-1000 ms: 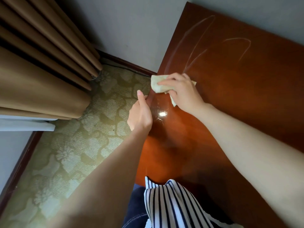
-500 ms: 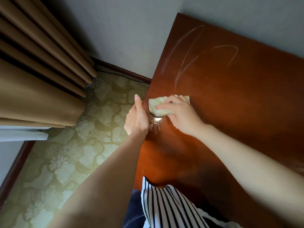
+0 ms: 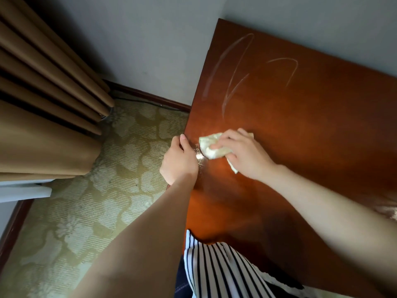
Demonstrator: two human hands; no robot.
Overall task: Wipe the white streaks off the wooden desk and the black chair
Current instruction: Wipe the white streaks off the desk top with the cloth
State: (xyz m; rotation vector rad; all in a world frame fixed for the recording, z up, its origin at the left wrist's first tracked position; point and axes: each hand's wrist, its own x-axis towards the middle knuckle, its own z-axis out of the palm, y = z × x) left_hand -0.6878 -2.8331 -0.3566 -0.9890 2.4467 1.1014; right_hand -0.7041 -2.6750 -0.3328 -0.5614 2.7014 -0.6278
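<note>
The reddish wooden desk [image 3: 311, 130] fills the right half of the head view. White streaks [image 3: 234, 82] loop across its far left part, with a second curved streak [image 3: 290, 69] to their right. My right hand [image 3: 245, 153] presses a pale yellow cloth [image 3: 211, 147] flat on the desk near its left edge, just below the streaks. My left hand [image 3: 179, 162] rests on the desk's left edge beside the cloth, thumb on top, fingers hidden below. No black chair is in view.
A grey wall [image 3: 150, 50] runs behind the desk. Tan curtains [image 3: 43, 104] hang at the left over patterned green carpet [image 3: 96, 201]. A dark wooden baseboard [image 3: 150, 97] lines the wall. My striped shirt [image 3: 214, 269] shows at the bottom.
My right hand drew the cloth down the desk toward me, away from the streaks' lower ends. My left hand stayed at the desk's edge.
</note>
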